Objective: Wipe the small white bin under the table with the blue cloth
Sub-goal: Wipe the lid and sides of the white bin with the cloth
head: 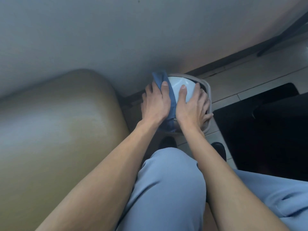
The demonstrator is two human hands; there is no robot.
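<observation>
The small white bin (pixel 176 85) stands on the tiled floor against the wall, its rounded lid showing between my hands. The blue cloth (pixel 164 84) drapes over the bin's left side and hangs down between my wrists. My left hand (pixel 155 104) presses the cloth against the bin, thumb on top of the fabric. My right hand (pixel 191 105) grips the bin's right side, thumb on the lid and fingers wrapped around the rim. The bin's lower body is hidden behind my hands.
A tan padded seat (pixel 55 130) fills the left side, close to my left arm. A dark mat (pixel 266 127) lies on the floor at right. My knees in light blue trousers (pixel 168 189) and dark shoes (pixel 218 147) are below. A grey wall (pixel 116 39) rises behind the bin.
</observation>
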